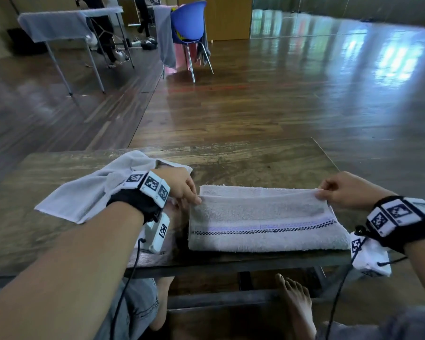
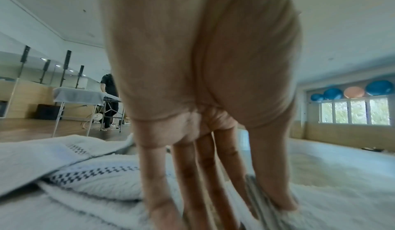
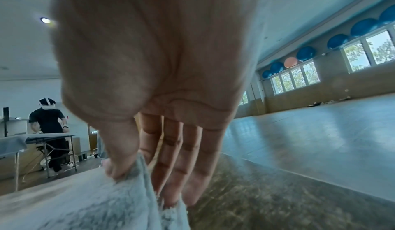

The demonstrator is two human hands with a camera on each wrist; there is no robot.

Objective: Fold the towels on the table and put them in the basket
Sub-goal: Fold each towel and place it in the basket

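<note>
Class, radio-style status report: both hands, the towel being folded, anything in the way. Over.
Left hand and right hand each pinch a corner of the striped towel. Towel half folded on the table. Second towel lies unfolded under the left wrist. No basket in view.

The head camera looks forward and down from above the table (image 1: 255, 163), over both forearms, and takes in the whole towel (image 1: 268, 224) and the floor behind it. The left wrist camera sits low, very close behind the left hand (image 2: 203, 81), and looks along the palm to the fingers, with the towel (image 2: 320, 200) just below. The right wrist camera looks along the right hand (image 3: 153, 64) from equally near, low over the table (image 3: 278, 200). All three views share the towel; both wrist views also share the far windows (image 2: 354, 112) and the balls (image 3: 305, 52) above them.
</note>
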